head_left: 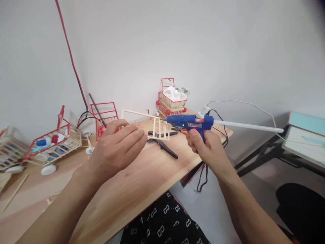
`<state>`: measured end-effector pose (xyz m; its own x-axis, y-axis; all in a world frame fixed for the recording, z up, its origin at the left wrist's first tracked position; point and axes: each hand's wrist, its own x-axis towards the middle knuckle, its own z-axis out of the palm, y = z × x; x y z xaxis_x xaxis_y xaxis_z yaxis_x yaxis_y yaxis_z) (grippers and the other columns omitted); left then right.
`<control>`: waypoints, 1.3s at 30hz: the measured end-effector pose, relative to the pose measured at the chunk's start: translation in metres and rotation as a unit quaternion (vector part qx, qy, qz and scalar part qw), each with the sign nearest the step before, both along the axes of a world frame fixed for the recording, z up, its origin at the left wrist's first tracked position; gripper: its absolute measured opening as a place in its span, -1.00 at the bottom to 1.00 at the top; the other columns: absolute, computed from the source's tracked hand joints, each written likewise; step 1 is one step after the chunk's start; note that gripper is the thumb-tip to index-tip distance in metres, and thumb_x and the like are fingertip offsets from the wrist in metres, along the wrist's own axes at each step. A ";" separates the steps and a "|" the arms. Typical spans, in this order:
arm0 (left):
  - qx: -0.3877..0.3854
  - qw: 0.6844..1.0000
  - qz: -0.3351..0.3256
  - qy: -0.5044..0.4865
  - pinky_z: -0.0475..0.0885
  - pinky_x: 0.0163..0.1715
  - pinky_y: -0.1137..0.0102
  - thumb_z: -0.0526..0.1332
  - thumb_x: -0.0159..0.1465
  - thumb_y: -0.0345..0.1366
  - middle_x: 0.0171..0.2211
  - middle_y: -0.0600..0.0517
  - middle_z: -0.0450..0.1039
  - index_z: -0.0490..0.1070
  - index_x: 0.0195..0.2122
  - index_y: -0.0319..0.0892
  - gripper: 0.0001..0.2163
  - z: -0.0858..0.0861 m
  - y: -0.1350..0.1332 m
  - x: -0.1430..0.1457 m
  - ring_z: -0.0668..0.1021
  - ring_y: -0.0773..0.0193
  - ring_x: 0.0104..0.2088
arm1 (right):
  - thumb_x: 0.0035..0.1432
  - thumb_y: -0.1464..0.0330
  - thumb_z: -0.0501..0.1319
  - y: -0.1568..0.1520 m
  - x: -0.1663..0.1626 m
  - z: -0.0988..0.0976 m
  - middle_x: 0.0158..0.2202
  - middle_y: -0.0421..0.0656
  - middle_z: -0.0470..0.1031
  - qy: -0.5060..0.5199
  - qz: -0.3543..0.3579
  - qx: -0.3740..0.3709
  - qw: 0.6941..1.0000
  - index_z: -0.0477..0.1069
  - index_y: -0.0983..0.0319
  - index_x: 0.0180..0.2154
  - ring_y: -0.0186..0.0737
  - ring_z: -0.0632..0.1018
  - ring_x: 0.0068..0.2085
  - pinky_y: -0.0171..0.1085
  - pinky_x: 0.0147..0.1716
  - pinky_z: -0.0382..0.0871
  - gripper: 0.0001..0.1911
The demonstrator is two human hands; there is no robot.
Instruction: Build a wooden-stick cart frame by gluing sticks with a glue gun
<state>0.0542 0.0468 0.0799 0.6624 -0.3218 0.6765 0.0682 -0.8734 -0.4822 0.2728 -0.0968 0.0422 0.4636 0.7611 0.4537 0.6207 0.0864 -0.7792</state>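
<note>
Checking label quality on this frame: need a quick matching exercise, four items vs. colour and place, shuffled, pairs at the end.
Column 1
1. Glue gun
2. Glue stick
3. Stick frame
4. Model cart with white stuffing

Column 2
A. Red-rimmed, at the back of the table near the wall
B. Pale, held in the left hand
C. Blue, gripped in the right hand
D. White, poking out of the tool's rear end

Pairs: 1-C, 2-D, 3-B, 4-A
</note>
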 end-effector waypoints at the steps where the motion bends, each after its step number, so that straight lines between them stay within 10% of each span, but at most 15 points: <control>1: -0.004 1.000 -0.002 0.000 0.38 -0.20 0.17 0.04 0.33 -0.44 -0.27 -0.03 0.56 0.38 -0.16 -0.14 -0.83 0.000 0.000 0.000 0.56 0.17 -0.22 | 0.24 -0.02 0.01 0.000 0.000 0.000 -0.56 -0.22 0.18 -0.003 -0.002 0.003 1.000 0.19 0.22 -0.49 -0.36 0.21 -0.53 -0.33 -0.60 0.06 -0.53; 39: 0.013 1.000 0.009 -0.012 0.39 -0.21 0.16 0.07 0.31 -0.47 -0.28 -0.02 0.56 0.38 -0.15 -0.14 -0.83 -0.001 0.001 0.000 0.56 0.17 -0.22 | 0.27 -0.01 -0.04 -0.006 0.004 0.002 -0.62 -0.24 0.15 -0.069 -0.039 -0.004 0.997 0.11 0.19 -0.56 -0.35 0.19 -0.56 -0.31 -0.58 0.05 -0.50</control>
<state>0.0542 0.0480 0.0789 0.6511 -0.3277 0.6846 0.0953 -0.8595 -0.5021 0.2770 -0.1024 0.0444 0.4552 0.7291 0.5111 0.7267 0.0275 -0.6864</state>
